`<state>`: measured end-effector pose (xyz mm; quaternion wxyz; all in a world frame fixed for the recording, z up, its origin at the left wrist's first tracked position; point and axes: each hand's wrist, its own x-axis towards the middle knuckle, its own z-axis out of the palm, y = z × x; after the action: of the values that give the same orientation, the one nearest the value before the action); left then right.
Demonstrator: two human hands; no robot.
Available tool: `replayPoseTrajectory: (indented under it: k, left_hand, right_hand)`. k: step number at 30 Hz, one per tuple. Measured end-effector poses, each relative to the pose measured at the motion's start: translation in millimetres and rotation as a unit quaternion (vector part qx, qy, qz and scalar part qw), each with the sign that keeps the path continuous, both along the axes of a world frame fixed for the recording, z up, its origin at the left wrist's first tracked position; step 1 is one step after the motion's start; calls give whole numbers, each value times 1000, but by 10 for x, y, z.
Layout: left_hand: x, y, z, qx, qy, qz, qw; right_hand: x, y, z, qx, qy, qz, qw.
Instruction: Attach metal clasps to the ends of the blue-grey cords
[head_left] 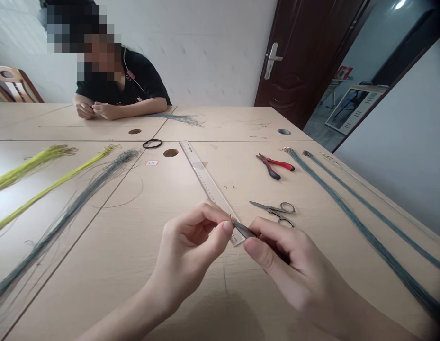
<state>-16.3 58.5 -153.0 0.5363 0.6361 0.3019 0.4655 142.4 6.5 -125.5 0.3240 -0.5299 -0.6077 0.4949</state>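
Note:
My left hand [191, 244] is pinched shut, thumb and forefinger meeting on a tiny metal piece [231, 219] too small to name. My right hand [287, 265] is closed round small dark pliers [245, 230] whose tip meets that piece. Both hands hover over the near end of a long clear ruler [205, 180] lying on the wooden table [134, 246]. Small silver scissors [276, 210] lie just right of my right hand.
Red-handled pliers [275, 166] lie further back. Grey cord bundles [365, 222] run along the right, yellow cords [45, 184] and grey threads [63, 218] on the left. A black ring [152, 144] lies by a cable hole [170, 153]. Another person [113, 85] sits across the table.

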Motion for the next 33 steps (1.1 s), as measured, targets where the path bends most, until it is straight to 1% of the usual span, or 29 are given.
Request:
replayPoseTrajectory:
  k: [11, 17, 24, 33]
  left_hand:
    - [-11, 11, 5, 4, 14, 4, 1000]
    - [4, 8, 20, 7, 10, 13, 1000]
    - [-7, 5, 1, 7, 3, 5, 1000]
    - [-11, 9, 7, 12, 8, -3, 1000]
  right_hand:
    - [-14, 5, 1, 4, -10, -6, 1000]
    - [23, -10, -74, 44, 26, -41, 998]
    - [6, -10, -28, -13, 13, -7, 1000]
    - [-9, 6, -23, 0, 2, -5, 1000]
